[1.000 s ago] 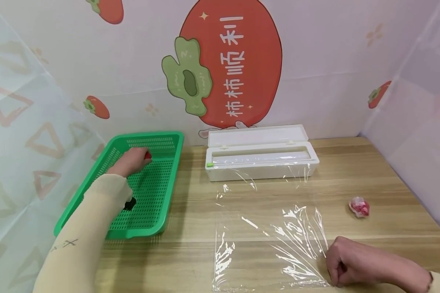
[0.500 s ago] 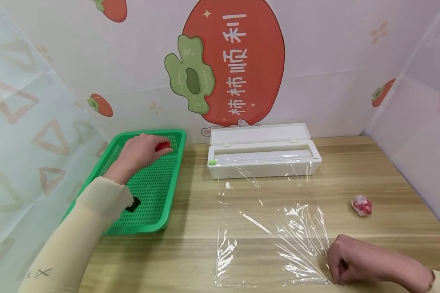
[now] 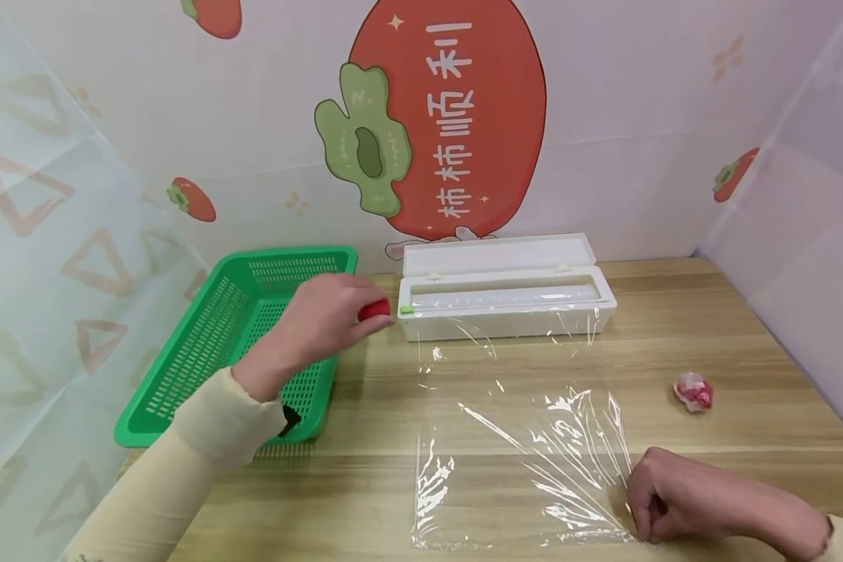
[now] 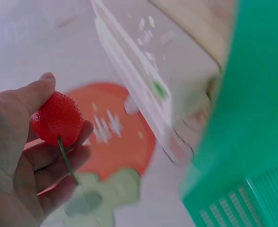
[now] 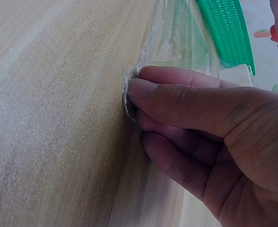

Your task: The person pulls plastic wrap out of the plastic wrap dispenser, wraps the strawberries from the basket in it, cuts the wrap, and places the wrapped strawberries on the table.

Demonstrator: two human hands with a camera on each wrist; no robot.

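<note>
My left hand (image 3: 323, 320) is just past the basket's right rim, holding a red bumpy fruit (image 4: 58, 118) with a thin green stem between thumb and fingers. The stem hangs down across the fingers in the left wrist view. On the table lies a sheet of cling film (image 3: 520, 468), drawn out from a white dispenser box (image 3: 506, 324) with its lid up. At the sheet's near right corner, my right hand (image 3: 702, 496) pinches the film's edge between thumb and fingertips (image 5: 146, 90), low at the tabletop.
A green slotted basket (image 3: 200, 347) stands at the left, partly hidden behind the left arm. A small red bundle wrapped in film (image 3: 693, 392) lies to the right of the sheet. Printed cloth walls (image 3: 625, 156) enclose the table's back and sides.
My left hand has lifted from inside the basket and moved right over its rim, carrying the red fruit. The right hand keeps its pinch on the film corner.
</note>
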